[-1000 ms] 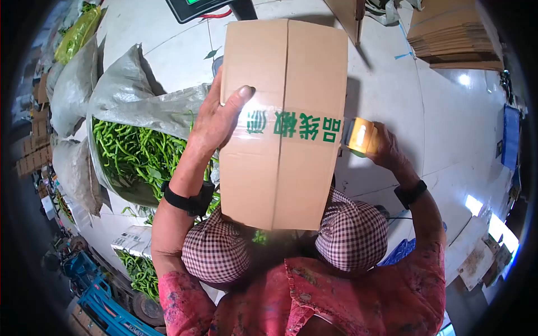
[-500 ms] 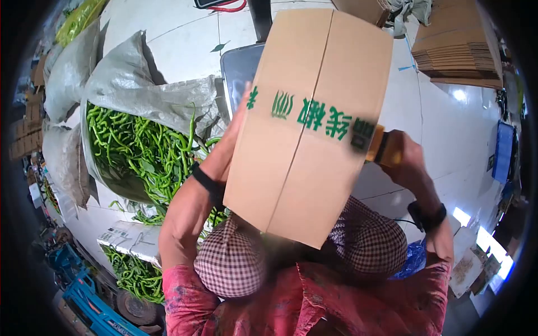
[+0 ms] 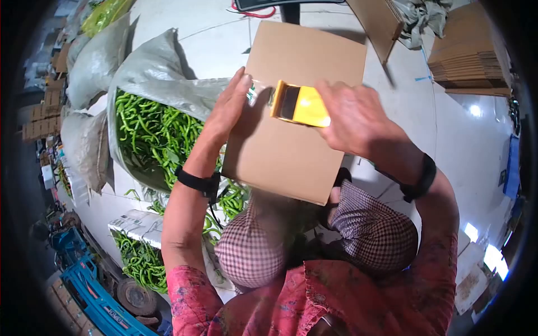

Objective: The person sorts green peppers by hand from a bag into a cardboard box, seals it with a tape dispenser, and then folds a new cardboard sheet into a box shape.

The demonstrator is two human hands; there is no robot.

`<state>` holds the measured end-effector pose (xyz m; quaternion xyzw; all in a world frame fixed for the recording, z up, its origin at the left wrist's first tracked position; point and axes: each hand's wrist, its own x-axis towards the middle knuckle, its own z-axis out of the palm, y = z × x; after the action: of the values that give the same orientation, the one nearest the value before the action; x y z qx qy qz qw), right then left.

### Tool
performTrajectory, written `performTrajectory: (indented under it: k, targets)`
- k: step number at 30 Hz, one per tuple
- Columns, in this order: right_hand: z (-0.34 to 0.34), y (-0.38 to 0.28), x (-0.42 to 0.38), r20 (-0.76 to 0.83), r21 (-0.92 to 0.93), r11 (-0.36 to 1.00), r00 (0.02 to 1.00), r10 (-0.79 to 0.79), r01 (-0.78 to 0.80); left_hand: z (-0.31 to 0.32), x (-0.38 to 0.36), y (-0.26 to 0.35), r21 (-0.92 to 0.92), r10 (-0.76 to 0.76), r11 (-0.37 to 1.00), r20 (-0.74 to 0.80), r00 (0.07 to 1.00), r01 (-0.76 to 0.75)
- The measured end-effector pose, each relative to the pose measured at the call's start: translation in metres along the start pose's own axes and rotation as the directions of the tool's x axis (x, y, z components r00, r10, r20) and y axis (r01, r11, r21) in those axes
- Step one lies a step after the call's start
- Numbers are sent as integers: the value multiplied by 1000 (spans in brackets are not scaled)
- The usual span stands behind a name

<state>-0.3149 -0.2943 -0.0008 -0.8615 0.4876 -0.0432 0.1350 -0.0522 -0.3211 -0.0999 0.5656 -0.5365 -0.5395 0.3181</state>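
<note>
A brown cardboard box sits tilted in front of my knees, a plain face towards me. My left hand lies along its left edge, fingers stretched out and pressed to the side. In my right hand is a yellow tape dispenser, its front end over the left half of the box's face. A short piece of clear tape with green print shows at the left edge beside my left fingers. What supports the box underneath is hidden.
An open sack of green chili peppers lies at left, with a white box of peppers below it. Full sacks stand behind. Flattened cartons are stacked at upper right. A blue vehicle is at lower left.
The box has turned, so a plain face replaces the seamed one with green-printed tape. My right hand has brought the tape dispenser from the right edge leftward over the box.
</note>
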Motion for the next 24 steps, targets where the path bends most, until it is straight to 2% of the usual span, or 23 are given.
performTrajectory:
  k: [1,3,4,6,8,9,11,12,14,15,16,18,19,20,21,23,24]
  targets:
    - [-5,-5,14,223,25,997,972,71,-79,-3,5,-3,34,-35,999,-31,999,36]
    - [-9,-6,13,227,16,996,970,83,-89,-5,11,-13,227,-119,968,32,992,109]
    - [-7,1,7,190,27,997,980,61,-68,-9,10,-20,105,-71,993,121,990,58]
    - [-6,11,-15,165,49,996,984,62,-71,-9,10,-23,133,-84,989,132,988,66]
    - [-9,23,-38,-140,43,995,987,-82,89,-9,11,-22,200,-77,978,70,995,61]
    - [-10,33,-52,-127,42,996,990,-69,75,-7,11,-25,191,-83,979,85,993,66]
    - [-13,58,-76,3,151,988,1000,13,-13,-12,14,-30,174,-52,984,97,994,35]
    - [-11,68,-91,10,149,989,1000,17,-18,-12,14,-34,128,-89,989,81,993,78]
    - [2,88,-120,70,270,936,974,215,-226,-14,16,-38,118,-79,991,93,993,67]
    - [13,97,-134,75,269,933,971,225,-237,-13,18,-38,111,-66,992,108,992,54]
    - [26,105,-147,55,339,902,963,265,-268,-13,17,-39,32,-140,990,121,983,137]
    - [48,118,-150,32,405,869,954,299,-285,-8,12,-21,-6,-178,984,124,976,180]
    - [60,123,-145,32,392,884,964,262,-254,-6,10,-18,-39,-227,971,130,965,234]
    - [72,127,-141,30,381,897,973,230,-223,-7,13,-33,-169,-258,946,127,958,278]
    - [88,129,-131,25,384,896,972,232,-224,-9,14,-30,-164,-257,947,128,958,276]
    - [119,130,-117,-74,423,902,989,129,-86,-8,9,-27,-324,-328,860,242,913,395]
    - [130,131,-120,-72,427,900,988,135,-91,-5,8,-26,-397,-314,828,258,914,396]
